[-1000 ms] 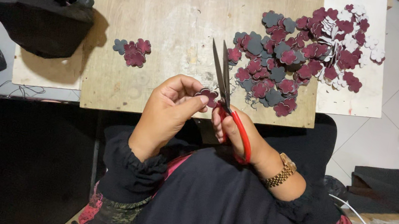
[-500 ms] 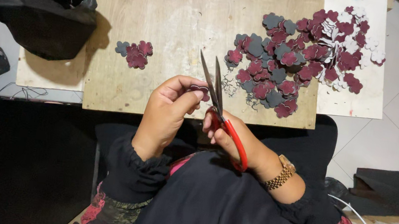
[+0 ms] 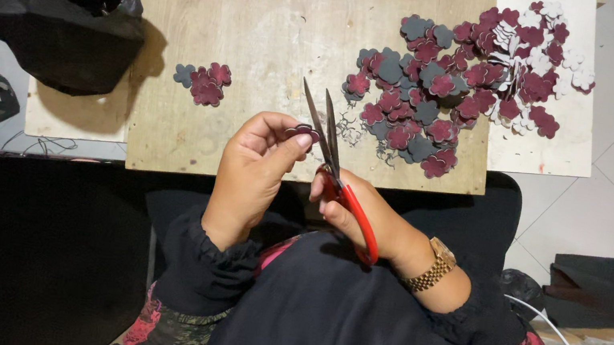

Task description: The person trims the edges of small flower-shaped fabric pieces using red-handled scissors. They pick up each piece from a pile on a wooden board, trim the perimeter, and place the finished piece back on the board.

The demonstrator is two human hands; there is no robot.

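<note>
The left hand pinches a small maroon flower cutout in a closed grip above the near edge of the wooden desk. The right hand is closed round the red-handled scissors, blades parted at the cutout. Trimming looks to be in hand; the next snip calls for steady turning of the piece. A big pile of cutouts lies to the right, a small trio to the left. A black plastic bag slumps at the left edge, with no label visible.
</note>
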